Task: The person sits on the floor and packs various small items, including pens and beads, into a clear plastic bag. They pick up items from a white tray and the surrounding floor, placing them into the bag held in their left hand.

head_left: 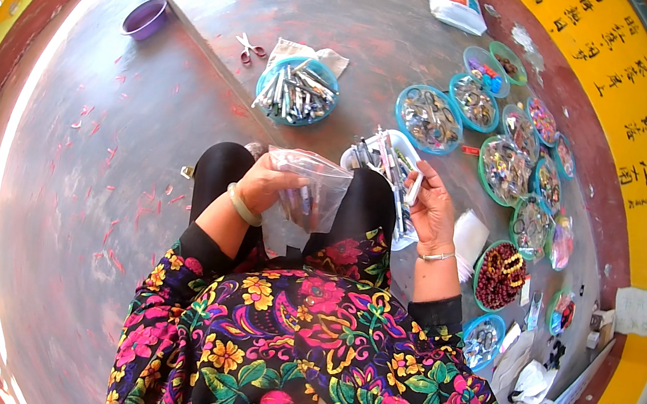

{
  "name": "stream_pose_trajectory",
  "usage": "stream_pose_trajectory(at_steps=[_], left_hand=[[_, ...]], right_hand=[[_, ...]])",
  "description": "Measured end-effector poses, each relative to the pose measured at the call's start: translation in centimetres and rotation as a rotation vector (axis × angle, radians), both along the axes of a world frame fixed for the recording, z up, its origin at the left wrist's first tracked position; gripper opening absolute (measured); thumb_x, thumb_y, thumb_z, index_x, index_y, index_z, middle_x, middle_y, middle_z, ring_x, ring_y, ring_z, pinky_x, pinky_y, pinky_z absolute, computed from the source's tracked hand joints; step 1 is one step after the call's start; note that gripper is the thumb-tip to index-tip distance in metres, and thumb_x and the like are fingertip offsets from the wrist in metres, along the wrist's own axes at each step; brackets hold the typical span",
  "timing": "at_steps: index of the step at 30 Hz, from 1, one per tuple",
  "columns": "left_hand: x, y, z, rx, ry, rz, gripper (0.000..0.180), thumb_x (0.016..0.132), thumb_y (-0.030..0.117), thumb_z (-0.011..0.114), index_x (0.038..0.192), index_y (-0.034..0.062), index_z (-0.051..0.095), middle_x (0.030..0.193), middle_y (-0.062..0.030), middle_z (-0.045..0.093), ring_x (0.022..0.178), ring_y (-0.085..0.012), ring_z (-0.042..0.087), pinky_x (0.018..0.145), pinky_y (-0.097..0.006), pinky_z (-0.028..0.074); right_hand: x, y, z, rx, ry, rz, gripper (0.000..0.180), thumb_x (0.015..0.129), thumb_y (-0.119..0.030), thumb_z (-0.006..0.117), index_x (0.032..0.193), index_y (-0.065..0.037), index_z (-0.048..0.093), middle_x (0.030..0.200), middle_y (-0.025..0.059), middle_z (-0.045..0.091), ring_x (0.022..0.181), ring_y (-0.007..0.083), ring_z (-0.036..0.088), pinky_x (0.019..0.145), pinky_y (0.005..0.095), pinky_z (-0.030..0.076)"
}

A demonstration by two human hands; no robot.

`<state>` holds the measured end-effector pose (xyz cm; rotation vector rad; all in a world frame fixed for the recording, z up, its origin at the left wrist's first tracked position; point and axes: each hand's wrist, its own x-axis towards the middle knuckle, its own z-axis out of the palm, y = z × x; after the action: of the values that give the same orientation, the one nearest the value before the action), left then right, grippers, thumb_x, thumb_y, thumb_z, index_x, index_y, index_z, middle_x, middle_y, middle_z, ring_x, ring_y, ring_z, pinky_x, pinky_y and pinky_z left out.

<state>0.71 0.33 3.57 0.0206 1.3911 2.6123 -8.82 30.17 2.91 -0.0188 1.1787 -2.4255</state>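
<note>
My left hand (261,187) grips a clear plastic bag (327,176) by its left side, above my lap. A few pen-like sticks show through the bag's wall. Between the thumb and fingers of my right hand (433,209) is a white pen (414,188), upright and apart from the bag. Below and beside that hand, a white tray (406,142) holds many pens, partly hidden behind my knee and fingers. Beyond my knees stands a blue bowl (295,122) heaped with pens, on a beige cloth (333,60).
Red-handled scissors (250,50) and a purple basin (145,18) lie farther off on the floor. At the right, several round baskets (429,119) hold small trinkets, with dark red beads (497,280) in one. A white sack (457,2) stands near the wall. Red scraps litter the left floor.
</note>
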Motion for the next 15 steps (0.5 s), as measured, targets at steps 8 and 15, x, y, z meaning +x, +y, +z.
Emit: stream_pose_trajectory(at_steps=[8,15], left_hand=[[0.0,0.1,0.0,-0.026,-0.015,-0.013,0.036,0.073,0.005,0.069,0.106,-0.0038,0.061,0.097,-0.0092,0.066,0.088,-0.018,0.061,0.082,-0.031,0.047],[-0.5,0.7,-0.1,0.035,-0.08,-0.053,0.035,0.076,0.004,0.065,0.11,-0.0023,0.06,0.093,-0.0085,0.066,0.084,-0.0177,0.062,0.078,-0.032,0.049]], right_hand=[[0.3,0.1,0.9,0.564,0.167,0.194,0.014,0.089,-0.016,0.061,0.092,-0.004,0.066,0.067,-0.0001,0.057,0.054,0.0062,0.054,0.047,0.0185,0.041],[0.0,-2.0,-1.6,0.864,0.173,0.449,0.02,0.088,-0.023,0.055,0.083,-0.006,0.064,0.062,-0.0004,0.056,0.05,0.0072,0.054,0.046,0.0203,0.041]])
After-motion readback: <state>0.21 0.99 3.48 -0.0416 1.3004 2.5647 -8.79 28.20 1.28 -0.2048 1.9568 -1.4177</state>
